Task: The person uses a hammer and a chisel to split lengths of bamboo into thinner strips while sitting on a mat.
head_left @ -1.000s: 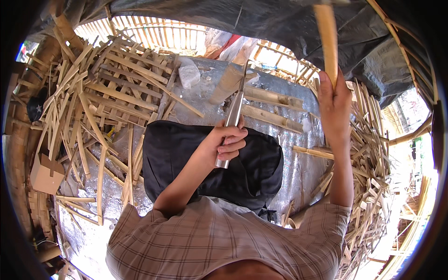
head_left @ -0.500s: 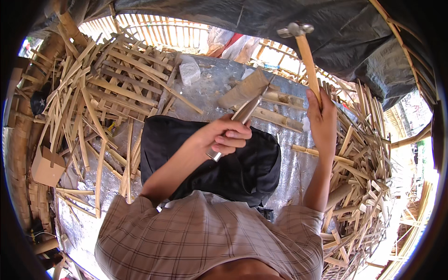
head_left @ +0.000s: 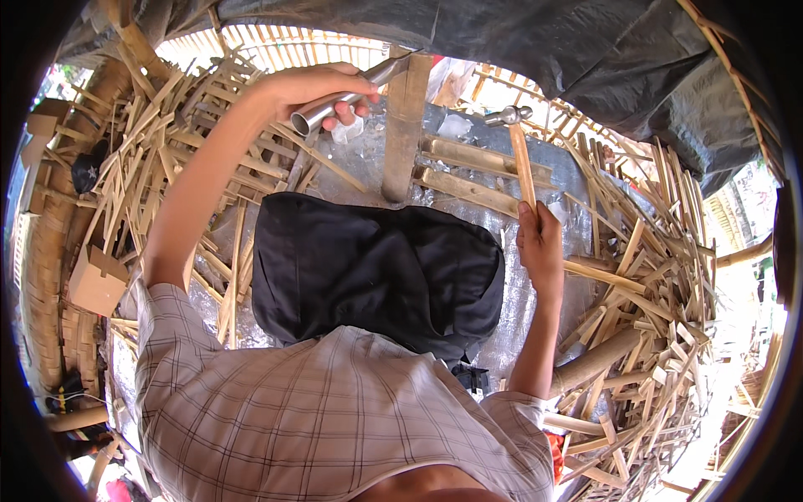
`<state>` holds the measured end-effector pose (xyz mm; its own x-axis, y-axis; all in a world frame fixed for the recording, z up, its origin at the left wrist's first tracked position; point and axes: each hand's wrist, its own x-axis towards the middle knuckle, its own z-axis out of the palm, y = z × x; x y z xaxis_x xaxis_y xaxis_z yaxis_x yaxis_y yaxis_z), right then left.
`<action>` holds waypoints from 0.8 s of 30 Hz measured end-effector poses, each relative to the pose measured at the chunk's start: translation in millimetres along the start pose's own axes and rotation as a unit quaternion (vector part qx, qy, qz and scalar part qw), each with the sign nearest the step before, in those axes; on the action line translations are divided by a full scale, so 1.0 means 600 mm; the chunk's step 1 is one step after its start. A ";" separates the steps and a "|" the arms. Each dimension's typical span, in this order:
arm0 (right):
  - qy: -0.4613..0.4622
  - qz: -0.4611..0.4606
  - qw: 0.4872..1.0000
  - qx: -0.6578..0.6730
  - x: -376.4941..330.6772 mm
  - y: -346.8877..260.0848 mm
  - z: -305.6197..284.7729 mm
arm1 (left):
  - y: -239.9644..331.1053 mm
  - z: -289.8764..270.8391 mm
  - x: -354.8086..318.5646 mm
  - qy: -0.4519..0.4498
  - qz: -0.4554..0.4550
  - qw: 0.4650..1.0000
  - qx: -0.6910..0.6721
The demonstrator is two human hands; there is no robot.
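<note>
My left hand [head_left: 322,90] is raised and closed around a metal blade with a hollow tube handle [head_left: 316,115]. The tube's open end points toward my arm, and its narrow blade end reaches the top of an upright bamboo piece [head_left: 406,125]. Whether the blade touches the bamboo I cannot tell. My right hand [head_left: 542,247] grips a hammer [head_left: 524,167] by the lower part of its wooden handle, with its metal head up, to the right of the bamboo. The bamboo's foot stands just beyond the black cloth [head_left: 360,276] over my lap.
Split bamboo lengths [head_left: 468,191] lie ahead on the grey sheet [head_left: 512,293]. Piles of bamboo strips rise at the left [head_left: 159,167] and right [head_left: 644,368]. A cardboard box [head_left: 99,280] sits far left. Black plastic sheeting [head_left: 619,50] hangs overhead at the far side.
My left hand has moved up and left with the blade, away from my lap. The bamboo piece, tilted before, now stands upright. My right hand and the hammer have come lower and slightly left.
</note>
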<state>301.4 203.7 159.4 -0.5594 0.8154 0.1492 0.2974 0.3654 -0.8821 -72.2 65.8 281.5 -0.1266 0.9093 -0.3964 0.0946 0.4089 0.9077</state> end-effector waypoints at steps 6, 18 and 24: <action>0.038 -0.115 0.986 -0.113 0.058 -0.142 -0.057 | 0.031 -0.045 0.014 0.078 -0.029 0.918 0.388; -0.059 -0.168 0.967 -0.185 0.128 -0.158 0.050 | -0.004 -0.011 -0.022 0.102 0.031 0.848 0.520; 0.096 -0.196 0.971 -0.099 0.144 -0.247 0.033 | -0.015 -0.038 -0.040 0.112 0.013 0.858 0.502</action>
<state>193.7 211.4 294.3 -0.5109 0.6581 0.5530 0.2441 0.7279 -0.6408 -92.2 38.5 286.1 -0.2882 0.9271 -0.2395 0.8882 0.3523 0.2951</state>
